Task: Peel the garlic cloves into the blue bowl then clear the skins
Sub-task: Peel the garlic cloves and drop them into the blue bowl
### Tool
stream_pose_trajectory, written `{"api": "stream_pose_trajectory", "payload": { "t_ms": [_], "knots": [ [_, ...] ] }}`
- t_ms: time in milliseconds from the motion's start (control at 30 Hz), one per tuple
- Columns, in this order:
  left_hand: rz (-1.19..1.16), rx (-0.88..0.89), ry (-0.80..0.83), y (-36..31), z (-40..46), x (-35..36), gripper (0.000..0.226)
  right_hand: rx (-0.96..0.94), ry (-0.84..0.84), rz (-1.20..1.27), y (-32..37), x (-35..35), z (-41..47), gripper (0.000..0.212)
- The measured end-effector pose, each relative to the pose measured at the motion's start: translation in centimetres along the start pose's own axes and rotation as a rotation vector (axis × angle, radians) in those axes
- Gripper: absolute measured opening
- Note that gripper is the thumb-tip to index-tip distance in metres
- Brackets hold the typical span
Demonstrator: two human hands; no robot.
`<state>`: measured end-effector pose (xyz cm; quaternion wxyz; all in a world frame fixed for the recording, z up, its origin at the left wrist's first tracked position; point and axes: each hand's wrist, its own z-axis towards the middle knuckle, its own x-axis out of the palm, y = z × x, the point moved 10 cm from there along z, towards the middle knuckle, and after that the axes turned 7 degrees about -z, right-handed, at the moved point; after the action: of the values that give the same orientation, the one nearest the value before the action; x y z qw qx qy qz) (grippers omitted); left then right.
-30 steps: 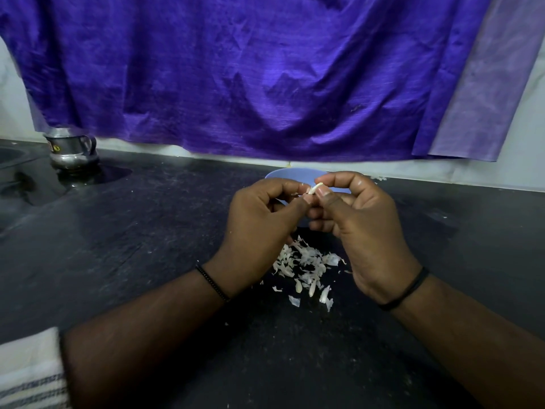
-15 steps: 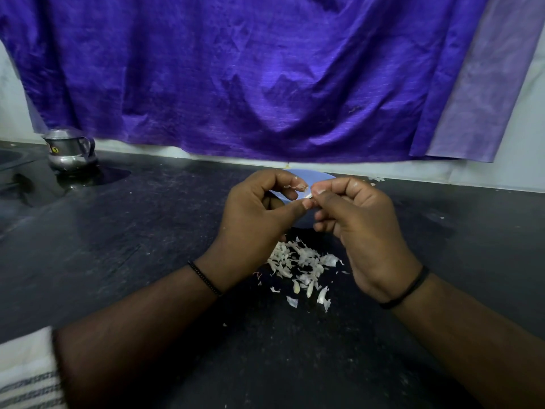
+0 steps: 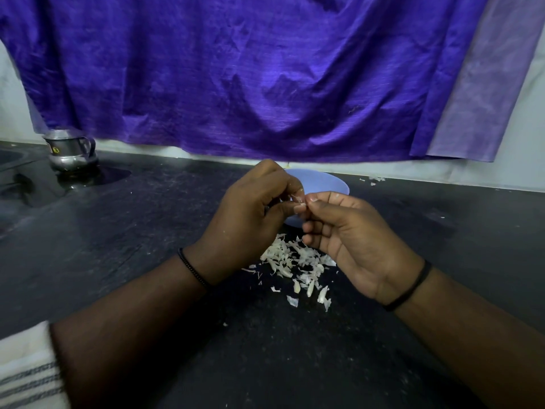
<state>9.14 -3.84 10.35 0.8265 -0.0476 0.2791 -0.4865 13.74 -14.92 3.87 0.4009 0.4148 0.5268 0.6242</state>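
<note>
Head view, the only one supplied. The person is standing at a black countertop and working both hands together just in front of the blue bowl, which is sitting toward the back of the counter under a hanging purple cloth.

The left hand is curling its fingers and thumb around a garlic clove; only a pale sliver of the clove is showing between the fingertips, so its peeled condition is hard to confirm. The right hand is pinching at that same spot with thumb and forefinger, apparently pulling at a strip of skin, while its other fingers are folding loosely underneath.

The hands are being kept low and close to the bowl, likely so that the cleaned clove can drop straight in and the skin can fall clear of it. That is consistent with the pile of skins lying on the counter directly beneath the hands, just in front of the bowl. A few stray flakes are lying near the wall to the right of the bowl.

The bowl's contents are hidden behind the hands. A steel jug is standing well apart at the far left.

Judgement: peeling is under way; clearing of skins is not yet begun.
</note>
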Motion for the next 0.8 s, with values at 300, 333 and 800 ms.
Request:
{"api": "stream_pose_trajectory", "payload": {
  "t_ms": [300, 333, 800],
  "knots": [
    [0.015, 0.058, 0.014, -0.4, 0.0, 0.2, 0.011, 0.008, 0.037, 0.069, -0.2, 1.0, -0.2, 0.015],
    [0.016, 0.061, 0.001, -0.5, 0.0, 0.1, 0.011, 0.007, 0.039, 0.088, -0.2, 1.2, -0.3, 0.016],
    [-0.310, -0.215, -0.142, 0.7, -1.0, 0.5, 0.018, -0.187, -0.044, 0.142, 1.0, 2.4, -1.5, 0.019]
  ]
}}
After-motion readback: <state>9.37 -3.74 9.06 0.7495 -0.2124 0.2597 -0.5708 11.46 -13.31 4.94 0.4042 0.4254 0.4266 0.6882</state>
